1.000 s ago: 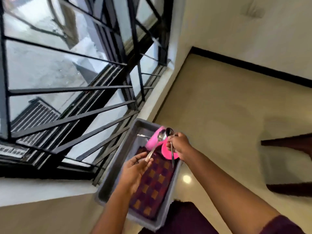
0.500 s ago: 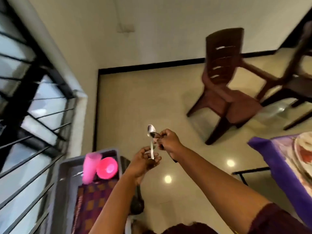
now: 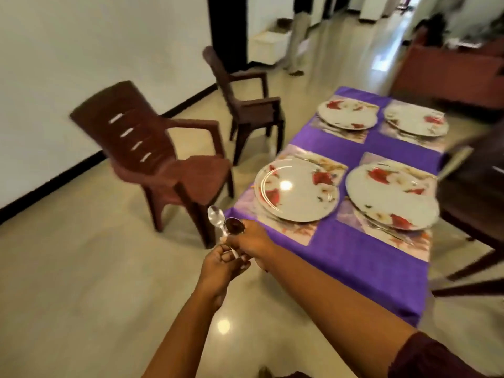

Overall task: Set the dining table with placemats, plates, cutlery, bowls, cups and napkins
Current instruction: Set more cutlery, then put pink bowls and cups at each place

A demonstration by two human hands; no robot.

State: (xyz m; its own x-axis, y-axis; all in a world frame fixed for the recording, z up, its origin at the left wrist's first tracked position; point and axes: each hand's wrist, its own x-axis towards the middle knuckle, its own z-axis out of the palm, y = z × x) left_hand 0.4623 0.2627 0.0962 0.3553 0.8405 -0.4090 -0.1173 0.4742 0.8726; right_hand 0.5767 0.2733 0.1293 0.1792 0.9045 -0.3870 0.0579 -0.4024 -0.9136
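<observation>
Two spoons are up in the air, just off the near corner of the table [image 3: 354, 257]. The shiny spoon [image 3: 215, 215] sticks up, and the left hand [image 3: 218, 268] curls its fingers around the handle. The darker spoon [image 3: 235, 225] sits right beside it, and the right hand [image 3: 252, 241] pinches it with curled fingers. The two hands touch each other, and the spoon handles look crossed between them.

This could go wrong. The handles are thin and smooth, so one spoon might slip out and fall on the hard floor [image 3: 81, 268]. If the hands pull apart too fast, one spoon might knock the other loose.

The nearest plate [image 3: 296, 192] sits on its placemat [image 3: 300, 233], near the table edge. A spoon put down too hard might hit the plate and push it. The purple cloth [image 3: 376, 143] hangs over the edge, so an arm might catch it and drag things along.

Three more plates sit farther back. A brown chair [image 3: 163, 165] stands near the corner, and a leg might bump it.

The picture is blurry, so small things are hard to see.
</observation>
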